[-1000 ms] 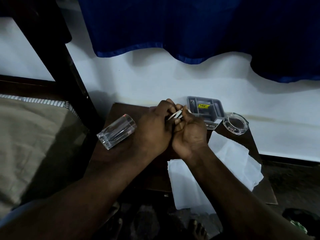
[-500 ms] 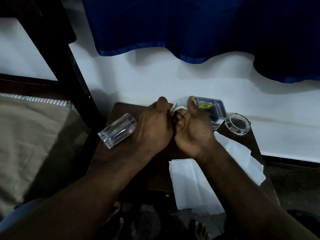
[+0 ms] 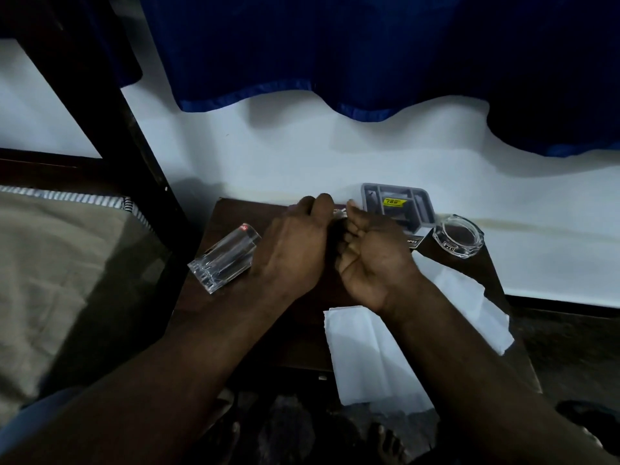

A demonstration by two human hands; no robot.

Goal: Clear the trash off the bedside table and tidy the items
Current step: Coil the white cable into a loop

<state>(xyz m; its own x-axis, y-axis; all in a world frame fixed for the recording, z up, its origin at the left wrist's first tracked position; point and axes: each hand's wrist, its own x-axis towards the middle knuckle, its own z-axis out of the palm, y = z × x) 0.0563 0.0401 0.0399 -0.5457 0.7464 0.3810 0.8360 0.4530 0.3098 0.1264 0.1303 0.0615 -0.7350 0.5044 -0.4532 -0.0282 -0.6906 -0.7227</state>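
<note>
bare table (image 3: 231, 213) far left is open to me; the glass (image 3: 224, 261) blocks left, the box (image 3: 397, 204) and ashtray (image 3: 458, 235) far right, tissue (image 3: 369, 354) near.

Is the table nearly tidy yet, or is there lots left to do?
Lots left. Nothing looks cleared yet. Both hands, left and right, pinch a small pale thing; what it is, I can't tell. Still on the table: a glass on its side, white tissue, a grey box and a glass ashtray.

Dim, bluish, soft, edges bowed
</note>
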